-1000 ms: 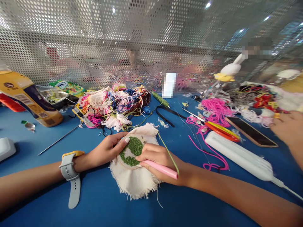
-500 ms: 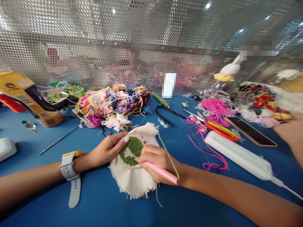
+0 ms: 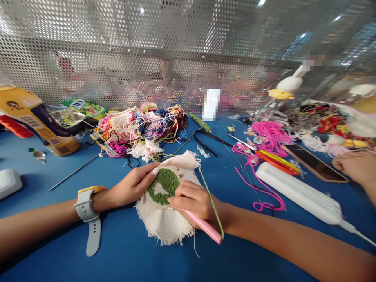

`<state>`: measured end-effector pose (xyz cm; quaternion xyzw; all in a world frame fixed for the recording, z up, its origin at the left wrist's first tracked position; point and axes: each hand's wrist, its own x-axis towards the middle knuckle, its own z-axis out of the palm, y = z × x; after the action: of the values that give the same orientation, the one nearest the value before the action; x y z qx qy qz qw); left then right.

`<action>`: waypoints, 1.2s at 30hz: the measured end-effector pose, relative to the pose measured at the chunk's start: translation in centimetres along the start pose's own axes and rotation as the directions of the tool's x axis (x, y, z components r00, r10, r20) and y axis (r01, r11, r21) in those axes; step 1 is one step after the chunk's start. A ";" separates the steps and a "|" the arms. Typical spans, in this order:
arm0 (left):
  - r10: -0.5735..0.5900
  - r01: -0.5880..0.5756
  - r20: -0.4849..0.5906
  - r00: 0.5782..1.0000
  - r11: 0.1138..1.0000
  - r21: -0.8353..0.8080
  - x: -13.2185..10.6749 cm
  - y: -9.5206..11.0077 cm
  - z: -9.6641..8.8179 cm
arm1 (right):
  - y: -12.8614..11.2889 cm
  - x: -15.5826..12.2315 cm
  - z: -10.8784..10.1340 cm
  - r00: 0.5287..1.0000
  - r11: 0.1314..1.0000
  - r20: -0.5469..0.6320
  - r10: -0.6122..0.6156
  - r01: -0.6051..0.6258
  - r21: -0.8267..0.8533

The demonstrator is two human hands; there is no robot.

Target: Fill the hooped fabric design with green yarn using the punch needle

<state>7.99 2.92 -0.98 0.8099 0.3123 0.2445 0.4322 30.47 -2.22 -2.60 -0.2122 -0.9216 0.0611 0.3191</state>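
White cloth with frayed edges (image 3: pixel 169 227) is stretched in a small round embroidery hoop (image 3: pixel 147 203). Dense green yarn loops (image 3: pixel 169 179) cover much of the cloth inside it, around a bare pale patch. My left hand (image 3: pixel 135 182) grips the hoop's left rim, its thumb lying on top along the edge. In my right hand (image 3: pixel 192 199) is a pink-handled punch needle (image 3: pixel 205 227), its tip end at the green loops and its handle slanting down to the right. Light green yarn (image 3: pixel 214 203) runs from the handle's back end up behind the cloth.
Behind the hoop lies a tangled yarn heap (image 3: pixel 158 127). Yellow-orange scissors (image 3: pixel 277 160), a white power strip (image 3: pixel 299 192), a phone (image 3: pixel 315 162) and pink yarn (image 3: pixel 272 135) lie right. A bottle (image 3: pixel 38 121) stands left. Another person's hand (image 3: pixel 352 164) rests beside the phone.
My right hand has tilted the punch needle, so its back end sits lower. My left hand keeps its hold on the hoop. The other person's hand has come closer to the phone.
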 end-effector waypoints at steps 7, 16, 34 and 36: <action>0.032 -0.033 0.026 0.999 0.999 0.042 0.0 0.3 0.1 | -0.5 0.9 0.3 0.992 0.991 -0.046 0.118 -0.114 0.077; 0.046 -0.046 0.019 0.999 0.999 -0.008 0.0 0.5 0.2 | -1.7 0.8 -0.1 0.965 0.963 -0.119 0.234 -0.213 0.166; 0.008 -0.008 -0.017 1.000 1.000 -0.004 0.1 0.2 0.0 | -1.9 0.8 -0.6 0.919 0.902 -0.134 0.370 -0.321 0.287; -0.012 0.014 -0.058 0.998 0.999 0.031 0.2 0.2 0.0 | -1.7 0.9 -0.7 0.918 0.883 -0.085 0.388 -0.343 0.321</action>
<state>8.14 3.01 -0.80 0.8071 0.3339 0.2599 0.4117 29.71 -3.36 -1.12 -0.3355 -0.8189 0.2437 0.3969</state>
